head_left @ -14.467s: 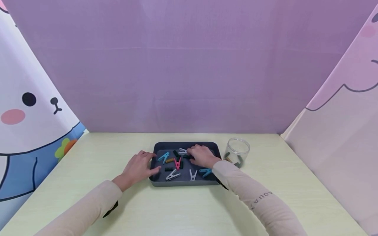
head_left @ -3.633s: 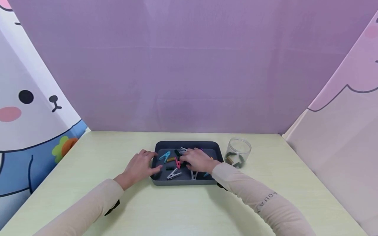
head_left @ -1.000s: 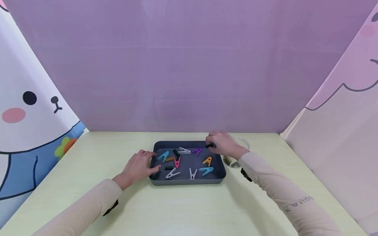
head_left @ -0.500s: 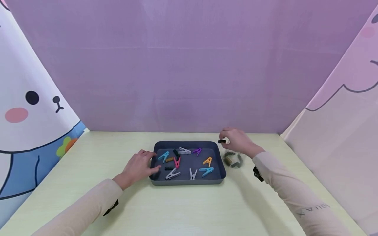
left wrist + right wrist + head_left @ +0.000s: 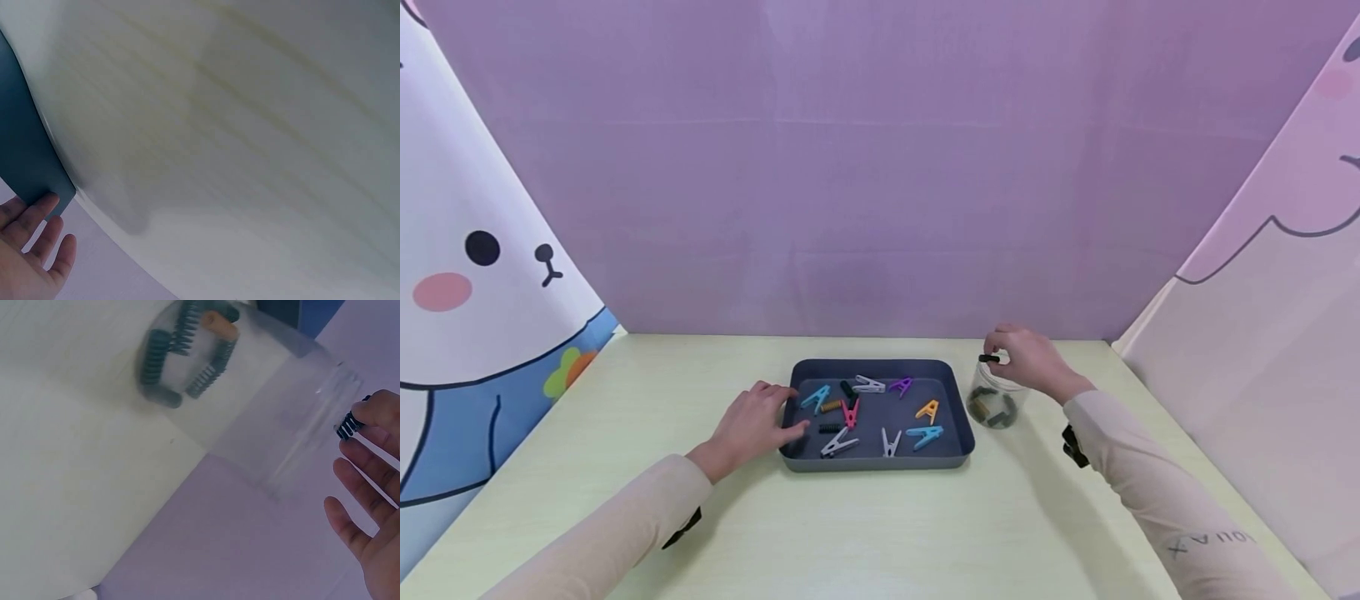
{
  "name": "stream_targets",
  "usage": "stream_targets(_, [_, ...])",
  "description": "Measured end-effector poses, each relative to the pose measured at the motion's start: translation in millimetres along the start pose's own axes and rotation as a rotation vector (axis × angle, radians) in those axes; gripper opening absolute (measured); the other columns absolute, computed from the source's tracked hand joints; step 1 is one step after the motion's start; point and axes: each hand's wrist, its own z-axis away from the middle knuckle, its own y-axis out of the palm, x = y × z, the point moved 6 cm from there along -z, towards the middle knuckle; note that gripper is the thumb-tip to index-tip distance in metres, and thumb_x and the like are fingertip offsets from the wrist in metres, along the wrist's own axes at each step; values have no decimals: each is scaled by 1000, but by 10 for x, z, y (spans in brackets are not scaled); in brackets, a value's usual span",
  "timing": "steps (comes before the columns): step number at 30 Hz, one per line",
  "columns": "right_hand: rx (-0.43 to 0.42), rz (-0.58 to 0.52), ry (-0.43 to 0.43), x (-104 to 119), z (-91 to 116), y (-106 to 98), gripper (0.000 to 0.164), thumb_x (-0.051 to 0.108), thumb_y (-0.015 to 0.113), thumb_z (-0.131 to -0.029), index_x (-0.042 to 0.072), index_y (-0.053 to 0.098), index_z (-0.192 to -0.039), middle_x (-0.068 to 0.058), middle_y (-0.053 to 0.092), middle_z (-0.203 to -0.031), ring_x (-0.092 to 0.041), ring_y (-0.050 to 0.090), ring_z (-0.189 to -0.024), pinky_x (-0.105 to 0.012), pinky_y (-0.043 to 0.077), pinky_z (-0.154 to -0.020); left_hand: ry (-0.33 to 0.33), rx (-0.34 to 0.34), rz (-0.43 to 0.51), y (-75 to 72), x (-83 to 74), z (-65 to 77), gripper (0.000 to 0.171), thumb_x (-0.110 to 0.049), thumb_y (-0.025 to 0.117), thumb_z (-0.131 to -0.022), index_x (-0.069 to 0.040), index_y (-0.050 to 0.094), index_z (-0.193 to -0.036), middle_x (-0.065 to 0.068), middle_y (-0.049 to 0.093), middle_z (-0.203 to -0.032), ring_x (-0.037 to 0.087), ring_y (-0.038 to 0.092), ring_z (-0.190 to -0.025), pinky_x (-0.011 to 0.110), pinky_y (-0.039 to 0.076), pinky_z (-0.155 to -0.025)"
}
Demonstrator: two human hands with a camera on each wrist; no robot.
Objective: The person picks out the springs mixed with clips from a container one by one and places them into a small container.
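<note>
The right hand (image 5: 1028, 362) pinches a black piece (image 5: 989, 358) above a jar (image 5: 997, 402).

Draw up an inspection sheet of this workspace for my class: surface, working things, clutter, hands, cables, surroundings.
Surface: pale tabletop.
Working things: gray tray with mixed clips and loose springs; clear jar to its right, more springs inside.
Clutter: nothing seen.
Left hand: touches the tray's left edge, fingers spread.
Right hand: pinches a dark spring at the jar's mouth.
Cables: nothing seen.
Surroundings: purple backdrop behind, cartoon-printed panels on both sides.
</note>
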Motion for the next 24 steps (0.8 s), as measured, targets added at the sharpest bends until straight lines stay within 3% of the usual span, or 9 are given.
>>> stream_targets(5, [-15, -13, -11, -74, 46, 61, 8, 12, 68, -75, 10, 65, -82, -3, 61, -85, -24, 58, -81, -38, 47, -68, -6, 1, -5, 12, 6, -5, 57, -53, 63, -76, -9, 63, -112, 9, 65, -108, 27, 55, -100, 44, 48, -80])
stream_targets(14, [-22, -37, 5, -197, 87, 193, 8, 11, 68, -73, 12, 64, -79, -2, 61, -82, -20, 59, -78, -36, 47, -63, -17, 6, -2, 26, -1, -15, 57, -52, 63, -76, -8, 63, -112, 10, 65, -109, 28, 55, -101, 45, 47, -81])
stream_targets(24, [0, -71, 29, -289, 84, 307, 7, 10, 68, -73, 12, 64, -79, -2, 60, -81, -19, 58, -78, -36, 48, -66, -14, -6, -4, 68, -8, -42, 56, -52, 63, -76, -9, 63, -111, 10, 65, -109, 27, 55, -101, 44, 48, -80])
